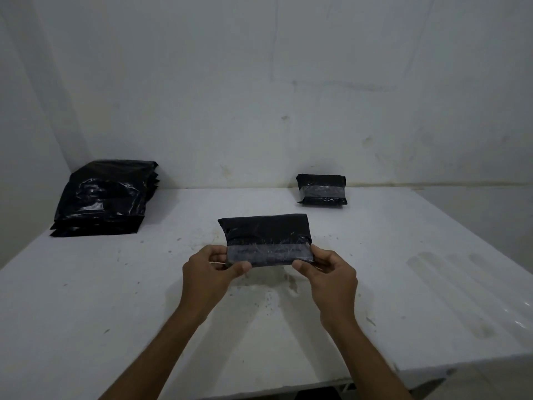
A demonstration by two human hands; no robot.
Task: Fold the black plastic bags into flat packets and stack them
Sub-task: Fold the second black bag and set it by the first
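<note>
A folded black plastic packet [265,235] with a grey strip along its near edge is held just above the middle of the white table [86,298]. My left hand [210,269] pinches its near left corner between thumb and fingers. My right hand [328,272] pinches the near right corner the same way. A finished black packet [322,189] with a grey band lies at the back right, near the wall. A pile of unfolded black bags [106,197] sits at the back left corner.
White walls close the table off at the back and on the left. The table's front edge [288,385] runs below my forearms, and its right side drops off at the far right. Small dark specks mark the surface.
</note>
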